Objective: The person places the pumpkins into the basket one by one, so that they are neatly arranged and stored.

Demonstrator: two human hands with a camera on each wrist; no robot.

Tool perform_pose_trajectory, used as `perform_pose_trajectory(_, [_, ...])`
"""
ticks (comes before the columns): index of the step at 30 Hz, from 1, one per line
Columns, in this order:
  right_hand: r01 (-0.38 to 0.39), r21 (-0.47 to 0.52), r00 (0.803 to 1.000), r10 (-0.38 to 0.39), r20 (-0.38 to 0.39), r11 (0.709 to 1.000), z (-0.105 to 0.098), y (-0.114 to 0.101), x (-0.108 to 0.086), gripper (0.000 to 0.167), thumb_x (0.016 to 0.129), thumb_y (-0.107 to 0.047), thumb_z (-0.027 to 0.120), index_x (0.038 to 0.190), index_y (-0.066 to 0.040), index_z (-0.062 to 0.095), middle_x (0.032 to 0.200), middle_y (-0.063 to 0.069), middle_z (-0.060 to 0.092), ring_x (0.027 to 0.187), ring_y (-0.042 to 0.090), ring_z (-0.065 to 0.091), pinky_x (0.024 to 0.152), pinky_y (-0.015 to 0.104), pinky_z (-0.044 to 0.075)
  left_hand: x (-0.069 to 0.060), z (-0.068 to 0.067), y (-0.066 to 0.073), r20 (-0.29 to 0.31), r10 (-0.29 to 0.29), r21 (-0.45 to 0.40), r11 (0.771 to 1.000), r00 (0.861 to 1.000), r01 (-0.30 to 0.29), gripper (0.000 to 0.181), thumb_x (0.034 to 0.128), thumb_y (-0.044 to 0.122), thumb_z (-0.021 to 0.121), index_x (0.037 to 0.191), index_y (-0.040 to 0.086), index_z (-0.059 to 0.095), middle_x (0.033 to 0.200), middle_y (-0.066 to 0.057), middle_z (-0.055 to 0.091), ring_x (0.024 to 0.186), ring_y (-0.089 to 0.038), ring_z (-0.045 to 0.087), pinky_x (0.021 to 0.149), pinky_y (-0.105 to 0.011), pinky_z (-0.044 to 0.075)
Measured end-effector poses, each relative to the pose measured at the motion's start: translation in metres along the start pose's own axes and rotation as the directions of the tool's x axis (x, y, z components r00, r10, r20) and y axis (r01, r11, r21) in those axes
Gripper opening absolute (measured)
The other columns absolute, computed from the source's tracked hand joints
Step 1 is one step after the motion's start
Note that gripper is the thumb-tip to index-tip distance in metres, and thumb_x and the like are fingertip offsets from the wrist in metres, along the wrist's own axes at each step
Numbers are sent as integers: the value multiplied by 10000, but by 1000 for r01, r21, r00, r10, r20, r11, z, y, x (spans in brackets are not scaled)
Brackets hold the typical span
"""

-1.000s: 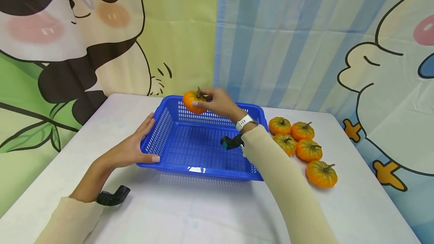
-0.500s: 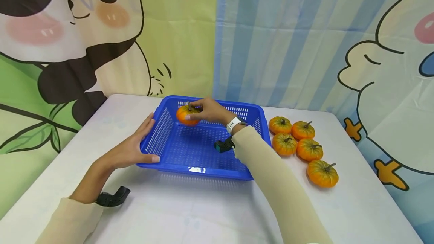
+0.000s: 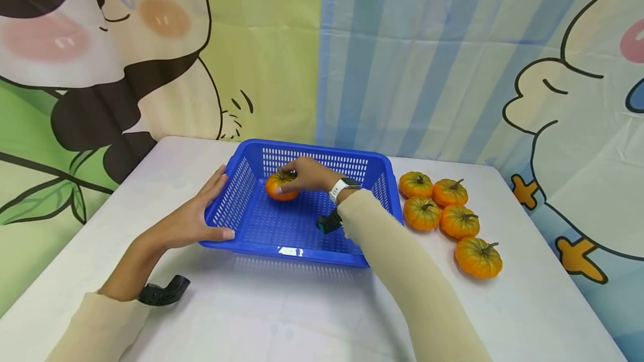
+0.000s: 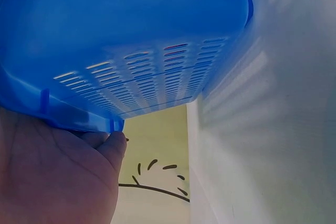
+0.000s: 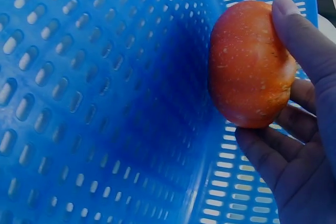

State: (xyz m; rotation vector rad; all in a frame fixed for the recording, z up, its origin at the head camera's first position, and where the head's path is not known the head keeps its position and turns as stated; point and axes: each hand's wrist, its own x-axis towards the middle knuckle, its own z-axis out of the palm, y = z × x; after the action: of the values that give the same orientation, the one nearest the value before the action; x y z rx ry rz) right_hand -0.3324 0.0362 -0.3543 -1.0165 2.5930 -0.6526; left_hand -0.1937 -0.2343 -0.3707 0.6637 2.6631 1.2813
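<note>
A small orange pumpkin (image 3: 279, 187) is gripped by my right hand (image 3: 310, 175) inside the blue plastic basket (image 3: 307, 256), near its back left corner. In the right wrist view the thumb lies on one side of the pumpkin (image 5: 249, 66) and the fingers curl under the other, close to the basket floor. My left hand (image 3: 193, 219) rests against the basket's left rim, thumb along the front corner and fingers spread up the side. From the left wrist view, the palm (image 4: 58, 171) lies under the rim, beside the slotted outer wall (image 4: 152, 72).
Several orange pumpkins (image 3: 459, 222) sit on the white table (image 3: 241, 317) right of the basket, one (image 3: 478, 258) a little nearer than the others. A printed cartoon curtain (image 3: 372, 60) hangs behind the table. Black wrist devices (image 3: 164, 291) are strapped to both wrists.
My right hand has lowered the pumpkin from above the basket's back rim down inside it, first moving a little left. The left hand stays at the rim.
</note>
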Motion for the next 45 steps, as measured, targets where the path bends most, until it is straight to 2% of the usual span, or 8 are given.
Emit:
perform_pose_trajectory(6, [-24, -11, 1000, 24, 16, 1000, 4, -1, 0, 639, 844, -440, 744, 1336, -60, 596, 1279, 74, 618, 1109, 157, 547, 969, 260, 436, -2, -1, 1, 2, -13, -1, 1000, 1000, 13, 1138, 780, 280, 788, 1564, 94, -15, 1619, 28, -138, 1456, -397, -29, 1034, -723, 175])
perform_pose_trajectory(12, [-22, 70, 999, 19, 46, 997, 4, 2, -3, 659, 851, -425, 741, 1367, -55, 563, 1330, 77, 587, 1164, 157, 541, 988, 257, 438, -2, 0, 3, 5, -18, -1, 1000, 1000, 18, 1129, 787, 279, 781, 1565, 101, -18, 1618, 39, -141, 1457, -395, -30, 1035, -717, 186])
perform_pose_trajectory(18, [-24, 125, 999, 18, 48, 992, 3, 5, -6, 571, 878, -363, 728, 1334, -47, 594, 1234, 65, 642, 1080, 143, 576, 928, 239, 472, 0, 0, 3, 6, -19, -3, 1000, 1000, 19, 1128, 786, 290, 782, 1567, 117, -13, 1616, 57, -140, 1461, -374, -42, 1042, -718, 164])
perform_pose_trajectory(25, [-99, 155, 995, 101, -9, 983, 3, -2, -8, 482, 917, -356, 681, 1245, -3, 650, 1101, 88, 683, 930, 166, 619, 797, 241, 525, 0, -1, 4, 4, -20, -5, 1000, 1000, 20, 1132, 781, 306, 782, 1567, 115, -11, 1615, 55, -145, 1460, -380, -45, 1041, -720, 159])
perform_pose_trajectory(30, [-155, 188, 985, 165, -40, 970, 3, -3, -8, 474, 917, -334, 686, 1237, 13, 649, 1143, 121, 676, 945, 174, 636, 772, 242, 538, -1, 0, 3, 2, -24, -2, 1000, 1000, 24, 1125, 786, 293, 777, 1567, 116, -13, 1615, 57, -146, 1459, -387, -38, 1039, -720, 164])
perform_pose_trajectory(33, [-156, 286, 985, 169, -23, 945, 4, 1, -5, 436, 930, -253, 677, 1268, 18, 624, 1210, 145, 651, 984, 184, 648, 781, 243, 545, -2, 0, 3, 3, -24, -2, 1000, 1000, 24, 1130, 785, 307, 779, 1567, 117, -15, 1615, 55, -148, 1459, -386, -44, 1038, -721, 162])
perform_pose_trajectory(39, [-170, 508, 984, 177, 35, 844, 4, 0, -6, 369, 948, -78, 631, 1303, 15, 595, 1267, 143, 621, 1032, 202, 647, 805, 258, 550, -2, -1, 3, 6, -22, 1, 1000, 1000, 22, 1130, 787, 326, 776, 1567, 121, -14, 1616, 49, -146, 1459, -387, -40, 1036, -720, 173])
perform_pose_trajectory(45, [-150, 540, 986, 165, 21, 828, 4, -4, -8, 382, 943, -55, 626, 1316, 15, 587, 1262, 132, 623, 1104, 211, 613, 853, 265, 534, -2, -1, 4, 7, -31, 9, 999, 1000, 31, 1128, 787, 343, 773, 1569, 128, -11, 1616, 54, -147, 1458, -395, -28, 1030, -716, 190])
